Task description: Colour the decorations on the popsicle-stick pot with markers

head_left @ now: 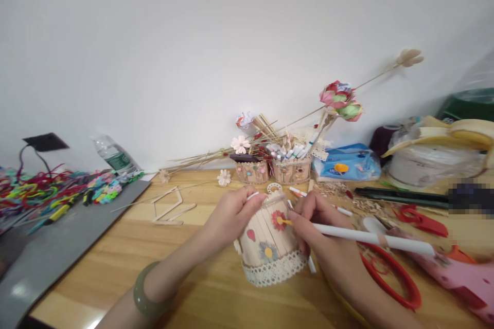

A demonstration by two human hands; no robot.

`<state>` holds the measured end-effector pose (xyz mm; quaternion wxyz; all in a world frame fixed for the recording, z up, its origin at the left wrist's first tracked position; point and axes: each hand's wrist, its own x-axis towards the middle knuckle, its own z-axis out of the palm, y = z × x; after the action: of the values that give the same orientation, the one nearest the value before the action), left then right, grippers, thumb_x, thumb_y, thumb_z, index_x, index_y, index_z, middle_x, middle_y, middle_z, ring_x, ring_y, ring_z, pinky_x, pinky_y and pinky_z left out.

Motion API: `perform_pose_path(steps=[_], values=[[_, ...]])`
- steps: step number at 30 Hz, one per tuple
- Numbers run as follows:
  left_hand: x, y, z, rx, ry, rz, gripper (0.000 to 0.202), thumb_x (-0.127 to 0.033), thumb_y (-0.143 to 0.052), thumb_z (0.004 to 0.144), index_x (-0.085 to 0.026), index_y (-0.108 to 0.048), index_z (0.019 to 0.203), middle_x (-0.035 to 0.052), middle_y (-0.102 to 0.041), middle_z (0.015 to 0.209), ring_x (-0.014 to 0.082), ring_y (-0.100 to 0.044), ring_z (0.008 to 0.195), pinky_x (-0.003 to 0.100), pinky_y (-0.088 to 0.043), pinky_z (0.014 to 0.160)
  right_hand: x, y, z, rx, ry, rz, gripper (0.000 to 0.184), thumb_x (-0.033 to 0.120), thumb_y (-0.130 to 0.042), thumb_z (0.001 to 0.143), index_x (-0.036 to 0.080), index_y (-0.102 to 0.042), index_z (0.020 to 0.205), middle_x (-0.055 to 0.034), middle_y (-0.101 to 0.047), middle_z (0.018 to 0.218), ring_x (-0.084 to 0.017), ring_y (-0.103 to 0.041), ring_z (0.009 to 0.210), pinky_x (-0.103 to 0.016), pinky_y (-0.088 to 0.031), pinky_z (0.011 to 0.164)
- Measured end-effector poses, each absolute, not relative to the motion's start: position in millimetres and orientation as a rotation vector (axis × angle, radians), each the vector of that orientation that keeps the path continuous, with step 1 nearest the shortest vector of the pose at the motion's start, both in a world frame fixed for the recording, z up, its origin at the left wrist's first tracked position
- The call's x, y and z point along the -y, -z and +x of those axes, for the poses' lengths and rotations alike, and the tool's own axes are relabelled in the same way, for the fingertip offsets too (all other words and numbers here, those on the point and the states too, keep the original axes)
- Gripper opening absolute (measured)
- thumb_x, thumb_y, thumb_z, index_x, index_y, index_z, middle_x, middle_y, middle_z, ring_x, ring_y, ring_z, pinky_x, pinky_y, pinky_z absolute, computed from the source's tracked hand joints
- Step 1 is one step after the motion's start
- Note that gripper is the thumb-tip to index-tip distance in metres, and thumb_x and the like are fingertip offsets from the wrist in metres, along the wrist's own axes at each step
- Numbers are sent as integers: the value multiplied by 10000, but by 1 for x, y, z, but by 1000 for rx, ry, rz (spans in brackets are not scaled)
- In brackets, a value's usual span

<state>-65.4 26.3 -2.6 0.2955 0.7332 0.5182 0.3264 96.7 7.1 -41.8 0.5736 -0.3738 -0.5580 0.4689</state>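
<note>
My left hand (231, 213) grips the rim of a small pot made of wooden craft sticks (268, 249), trimmed with white lace at its base and stuck with paper flowers and a red heart. The pot is tilted toward me above the wooden table (193, 288). My right hand (320, 226) is closed round a long white marker (370, 237), and its orange tip touches the centre of the red flower (278, 220) on the pot. A green bangle (144, 293) sits on my left wrist.
Two more stick pots (291, 168) with pens and paper flowers stand by the wall. Red scissors (389, 277) and a pink glue gun (463, 277) lie right. Loose sticks (170, 208), a grey mat (69, 247), coloured wires (46, 190) and a water bottle (113, 157) lie left.
</note>
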Motion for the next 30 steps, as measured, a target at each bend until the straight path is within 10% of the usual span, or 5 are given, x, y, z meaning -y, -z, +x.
perform_pose_path(steps=[30], values=[[-27,5,-67,-1371,-864,1946,339,-390,-386,838,-190,-334,569,-64,-316,532,88,-304,494,211,-252,453,-7,42,97,1340,-1079,-874,288,293,-561,794,221,-364,596,82,-424,434,-84,-353,407,-212,-286,401]])
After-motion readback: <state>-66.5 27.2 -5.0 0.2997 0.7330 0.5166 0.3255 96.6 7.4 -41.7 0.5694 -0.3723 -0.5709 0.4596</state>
